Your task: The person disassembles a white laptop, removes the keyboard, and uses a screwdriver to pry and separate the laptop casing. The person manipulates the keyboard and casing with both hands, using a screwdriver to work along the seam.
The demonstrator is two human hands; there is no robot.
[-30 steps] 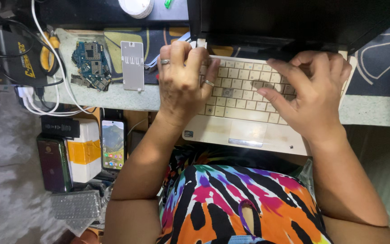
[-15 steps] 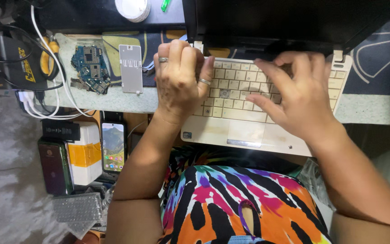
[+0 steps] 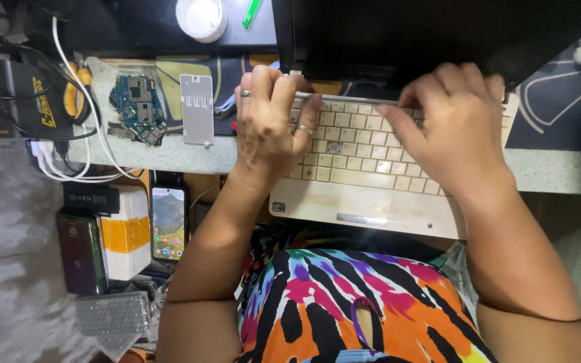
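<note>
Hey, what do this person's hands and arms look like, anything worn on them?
Both forearms are bare, no sleeves or watch showing. The left hand wears two silver-coloured rings, one on each of two fingers. The right hand shows no ring from this view.

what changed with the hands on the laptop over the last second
The right hand slid left and up the keyboard, toward the left hand. Nothing was grasped or released. The left hand stayed on the left keys; the circuit board, grey plate and phone did not move.
</note>
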